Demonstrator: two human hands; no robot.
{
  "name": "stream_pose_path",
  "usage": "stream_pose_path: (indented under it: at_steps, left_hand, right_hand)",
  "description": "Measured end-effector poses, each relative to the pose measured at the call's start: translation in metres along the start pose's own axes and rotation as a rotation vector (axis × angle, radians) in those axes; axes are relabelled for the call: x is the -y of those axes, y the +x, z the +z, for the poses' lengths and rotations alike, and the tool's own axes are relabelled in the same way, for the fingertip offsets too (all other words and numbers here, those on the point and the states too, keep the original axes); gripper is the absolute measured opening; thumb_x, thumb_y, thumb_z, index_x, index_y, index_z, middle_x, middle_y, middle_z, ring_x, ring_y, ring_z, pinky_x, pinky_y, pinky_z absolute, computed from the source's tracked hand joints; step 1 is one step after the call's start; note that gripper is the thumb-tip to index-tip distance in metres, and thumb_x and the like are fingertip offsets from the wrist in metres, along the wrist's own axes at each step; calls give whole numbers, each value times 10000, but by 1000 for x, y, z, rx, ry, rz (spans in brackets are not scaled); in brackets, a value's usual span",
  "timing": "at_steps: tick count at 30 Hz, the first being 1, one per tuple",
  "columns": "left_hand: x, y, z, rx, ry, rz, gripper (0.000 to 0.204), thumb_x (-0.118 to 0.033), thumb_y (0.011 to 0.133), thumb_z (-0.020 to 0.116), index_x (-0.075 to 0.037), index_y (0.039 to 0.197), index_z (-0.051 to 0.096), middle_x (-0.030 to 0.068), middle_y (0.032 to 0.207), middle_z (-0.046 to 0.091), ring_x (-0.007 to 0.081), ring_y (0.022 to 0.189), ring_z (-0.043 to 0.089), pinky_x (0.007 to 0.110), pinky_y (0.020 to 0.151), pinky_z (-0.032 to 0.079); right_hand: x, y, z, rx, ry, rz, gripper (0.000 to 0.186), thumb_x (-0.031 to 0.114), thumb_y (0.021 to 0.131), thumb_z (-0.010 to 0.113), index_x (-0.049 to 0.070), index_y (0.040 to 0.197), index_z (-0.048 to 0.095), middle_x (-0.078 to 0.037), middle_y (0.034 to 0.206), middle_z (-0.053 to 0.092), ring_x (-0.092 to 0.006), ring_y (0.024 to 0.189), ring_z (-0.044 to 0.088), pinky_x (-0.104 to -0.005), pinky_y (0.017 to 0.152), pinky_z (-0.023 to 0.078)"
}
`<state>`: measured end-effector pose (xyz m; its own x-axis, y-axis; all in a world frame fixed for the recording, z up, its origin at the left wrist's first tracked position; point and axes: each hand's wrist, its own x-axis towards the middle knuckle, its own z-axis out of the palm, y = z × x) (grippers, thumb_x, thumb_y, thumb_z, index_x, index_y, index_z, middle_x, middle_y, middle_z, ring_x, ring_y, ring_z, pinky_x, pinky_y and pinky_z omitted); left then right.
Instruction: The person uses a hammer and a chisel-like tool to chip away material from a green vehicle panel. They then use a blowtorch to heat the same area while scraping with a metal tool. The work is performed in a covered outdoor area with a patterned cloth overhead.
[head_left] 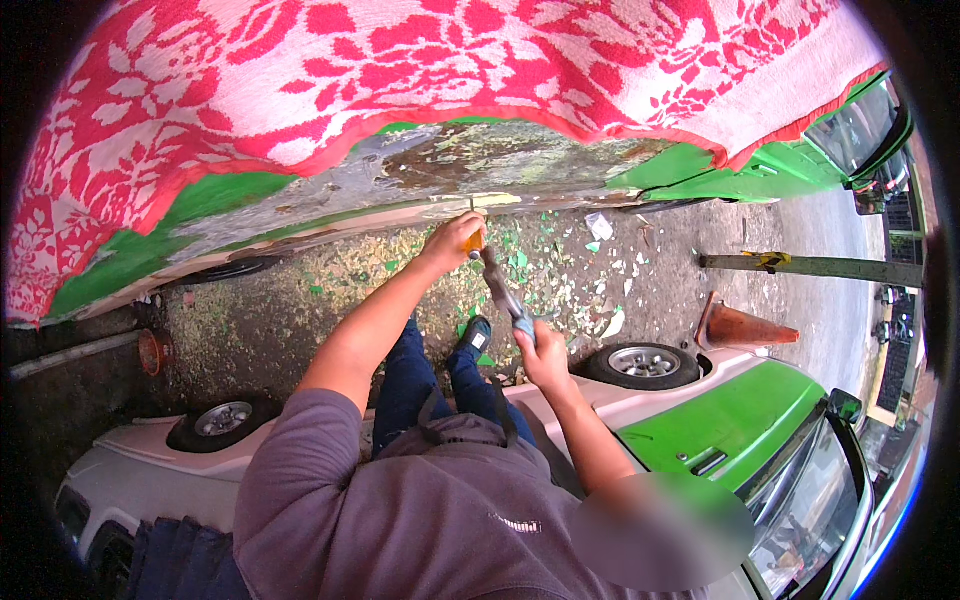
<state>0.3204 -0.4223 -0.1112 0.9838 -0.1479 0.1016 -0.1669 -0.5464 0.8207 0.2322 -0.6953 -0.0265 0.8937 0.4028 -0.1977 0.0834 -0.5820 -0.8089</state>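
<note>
My left hand (452,243) is closed around the orange handle (474,242) of a chisel-like tool. Its thin blade points up at the scraped lower side of a green vehicle (400,165), where bare grey and brown patches show through. My right hand (545,356) grips a hammer (503,292) by the blue end of its handle. The dark hammer head is close to the butt of the orange handle; whether they touch I cannot tell. A red and white flowered blanket (420,70) drapes over the vehicle above both hands.
Green and pale paint flakes (560,280) litter the ground around my shoe (477,335). A second green and white vehicle (740,410) stands close behind me. To the right are an orange traffic cone (742,326) and a post (820,268); an orange bucket-like container (155,352) sits at left.
</note>
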Motion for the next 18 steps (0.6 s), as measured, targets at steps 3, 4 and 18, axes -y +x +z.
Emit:
stream_pose_path:
  at_steps: [3,4,18]
  left_hand:
    - [9,-7,5,17,20,-76,310,121,723,635,-43,958,516,104,1034,571,339,995,599,409,828,481]
    - [15,-10,6,19,6,-191,309,117,727,636,-45,961,516,106,1039,569,344,1007,595,413,837,479]
    - [-22,-9,-9,58,204,45,264,56,748,652,-61,949,529,96,1091,581,354,1043,591,440,809,490]
  right_hand:
    - [2,22,6,44,-139,233,437,413,936,603,-9,828,568,-263,654,593,-458,688,625,-528,606,453]
    - [-5,19,6,17,-165,243,439,408,940,603,-18,840,572,-265,646,585,-455,660,615,-515,589,446]
    - [15,-4,-9,-7,-80,157,425,376,938,614,-18,793,554,-187,569,529,-334,508,491,-441,521,391]
